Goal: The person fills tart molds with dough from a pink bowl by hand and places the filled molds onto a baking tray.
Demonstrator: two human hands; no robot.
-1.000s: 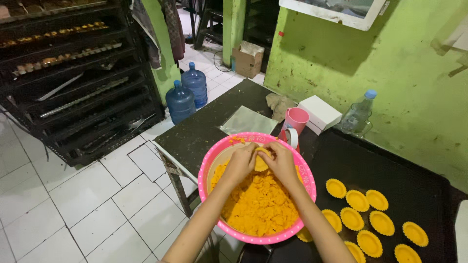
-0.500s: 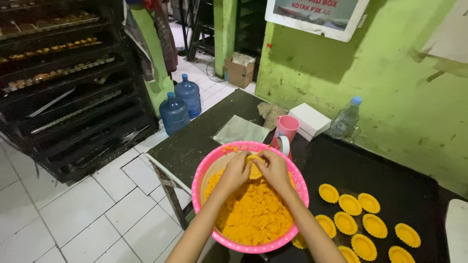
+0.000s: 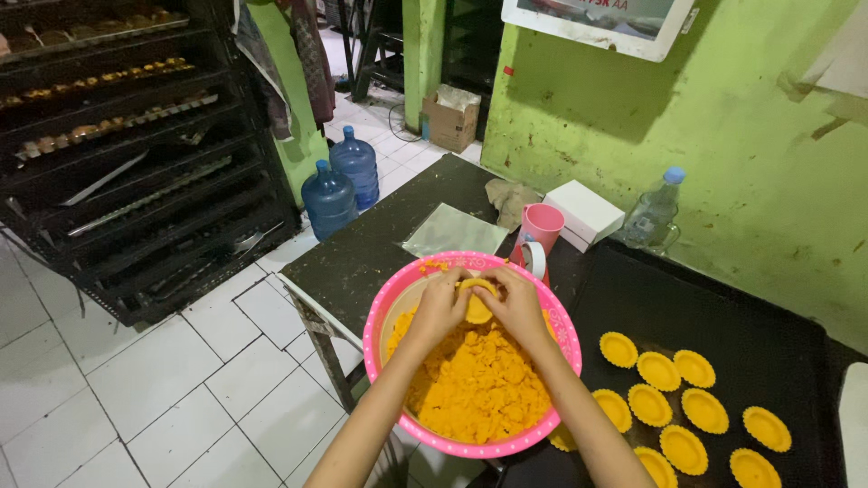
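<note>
A pink plastic basin (image 3: pixel 384 312) full of orange-yellow dough (image 3: pixel 479 384) stands on the dark table. Over its far side my left hand (image 3: pixel 440 305) and my right hand (image 3: pixel 515 305) meet, both pressing a small round piece of dough (image 3: pixel 475 303) held between the fingers. To the right, several filled yellow tart shells (image 3: pixel 674 407) lie in rows on a black baking tray (image 3: pixel 759 343).
A pink mug (image 3: pixel 541 233), a white box (image 3: pixel 586 211), a plastic bottle (image 3: pixel 653 212) and a clear bag (image 3: pixel 455 232) sit on the table (image 3: pixel 362 258) behind the basin. Two blue water jugs (image 3: pixel 342 181) stand on the tiled floor beside a black rack of trays (image 3: pixel 127 154).
My hands stay joined over the basin's far side, working the dough piece. The view has shifted slightly left, so the basin appears a little further right.
</note>
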